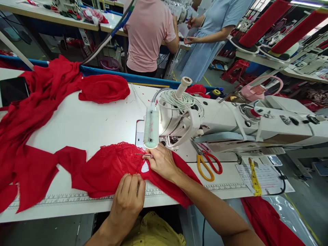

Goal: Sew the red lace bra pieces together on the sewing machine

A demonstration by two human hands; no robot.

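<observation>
Red fabric with a lace edge point(112, 160) lies across the front of the sewing table, just left of and below the sewing machine's head point(169, 119). My left hand point(129, 194) is closed in a pinch on the fabric's near edge, above the printed ruler. Close by the needle area, my right hand point(162, 160) rests on the cloth, its fingers closed on a thin pointed metal tool point(140, 154) that points left. A small white patch point(145, 166) shows through a gap in the red between the two hands. Lamp and hand hide the needle.
Scissors with orange and red handles point(208, 165) lie right of the machine head. A paper sheet point(271, 179) carries a yellow tape measure point(255, 179). More red cloth point(38, 92) heaps at the left beside a phone point(14, 90). Two people point(151, 34) stand beyond the table.
</observation>
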